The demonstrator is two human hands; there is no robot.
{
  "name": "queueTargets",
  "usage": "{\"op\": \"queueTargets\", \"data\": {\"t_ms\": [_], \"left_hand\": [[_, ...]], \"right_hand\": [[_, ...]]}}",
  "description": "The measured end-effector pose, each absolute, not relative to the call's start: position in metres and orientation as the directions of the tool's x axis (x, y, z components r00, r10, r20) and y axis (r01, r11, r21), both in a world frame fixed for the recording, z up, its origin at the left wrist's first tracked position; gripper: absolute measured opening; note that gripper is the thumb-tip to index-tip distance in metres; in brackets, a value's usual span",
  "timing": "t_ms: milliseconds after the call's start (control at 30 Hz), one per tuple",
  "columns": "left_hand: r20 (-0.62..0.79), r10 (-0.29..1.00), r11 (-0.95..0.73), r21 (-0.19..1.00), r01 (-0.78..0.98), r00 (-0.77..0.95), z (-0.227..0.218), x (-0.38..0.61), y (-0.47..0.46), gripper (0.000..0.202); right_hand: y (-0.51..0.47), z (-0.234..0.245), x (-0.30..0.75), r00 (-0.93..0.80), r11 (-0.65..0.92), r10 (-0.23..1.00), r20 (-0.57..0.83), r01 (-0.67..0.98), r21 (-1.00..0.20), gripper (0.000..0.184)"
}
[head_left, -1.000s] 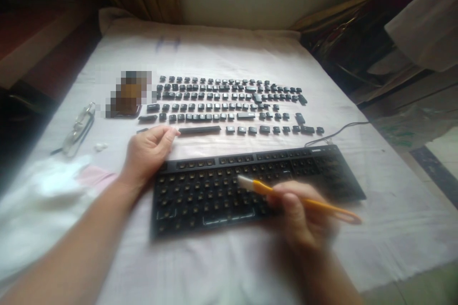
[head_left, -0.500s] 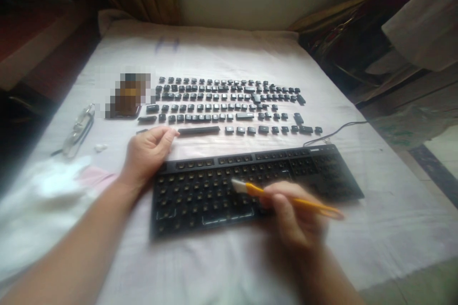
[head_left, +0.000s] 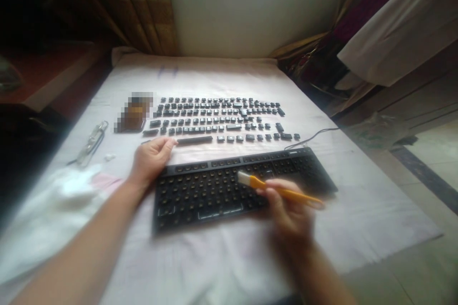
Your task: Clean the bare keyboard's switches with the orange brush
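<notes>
On the bench (head_left: 361,186), keycaps (head_left: 218,116) lie in rows, all off the keyboard (head_left: 211,190); right hand (head_left: 289,217) pinches a brush (head_left: 261,183) mid-board, left hand (head_left: 152,159) half-curled at its corner; brushing seems unfinished.

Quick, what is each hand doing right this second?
Left hand: loosely curled, resting on the far left corner of the keyboard, holding nothing.
Right hand: closed on the orange brush, bristles over the keyboard.

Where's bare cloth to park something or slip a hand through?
Free: far cloth beyond the keycaps; right of the keyboard, below its cable; near strip before the keyboard. Crowded: left side, with white wad and metal tool; thin gap between keycaps and keyboard.
</notes>
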State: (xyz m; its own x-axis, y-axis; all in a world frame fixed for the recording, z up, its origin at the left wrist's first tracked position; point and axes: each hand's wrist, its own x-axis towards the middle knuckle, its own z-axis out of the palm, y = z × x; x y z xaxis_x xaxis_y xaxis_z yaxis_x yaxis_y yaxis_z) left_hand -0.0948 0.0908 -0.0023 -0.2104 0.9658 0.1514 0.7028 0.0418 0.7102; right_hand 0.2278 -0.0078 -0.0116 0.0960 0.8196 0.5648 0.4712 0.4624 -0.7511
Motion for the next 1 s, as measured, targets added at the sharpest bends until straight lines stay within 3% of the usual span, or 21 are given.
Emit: {"op": "queueTargets", "data": {"t_ms": [167,333,533,767,1000], "left_hand": [[0.149,0.962,0.059,0.708,0.704,-0.231,-0.006,-0.098,0.090,0.035],[0.119,0.961,0.098,0.698,0.709,-0.250,-0.011,-0.100,0.086,0.036],[0.108,0.950,0.134,0.710,0.692,-0.294,-0.017,-0.102,0.078,0.041],[0.149,0.942,0.102,0.729,0.677,-0.301,-0.021,-0.100,0.059,0.040],[0.171,0.934,0.092,0.735,0.671,-0.315,-0.023,-0.097,0.048,0.040]], "right_hand": [[-0.006,-0.013,0.231,0.015,0.541,0.726,0.688,0.605,-0.584,0.010],[-0.001,-0.013,0.223,-0.081,0.578,0.697,0.713,0.652,-0.491,0.015],[0.000,-0.014,0.216,-0.104,0.603,0.676,0.730,0.648,-0.466,0.020],[0.004,-0.017,0.224,-0.014,0.566,0.664,0.748,0.662,-0.491,0.021],[0.006,-0.020,0.217,-0.084,0.596,0.657,0.749,0.667,-0.447,0.022]]}}
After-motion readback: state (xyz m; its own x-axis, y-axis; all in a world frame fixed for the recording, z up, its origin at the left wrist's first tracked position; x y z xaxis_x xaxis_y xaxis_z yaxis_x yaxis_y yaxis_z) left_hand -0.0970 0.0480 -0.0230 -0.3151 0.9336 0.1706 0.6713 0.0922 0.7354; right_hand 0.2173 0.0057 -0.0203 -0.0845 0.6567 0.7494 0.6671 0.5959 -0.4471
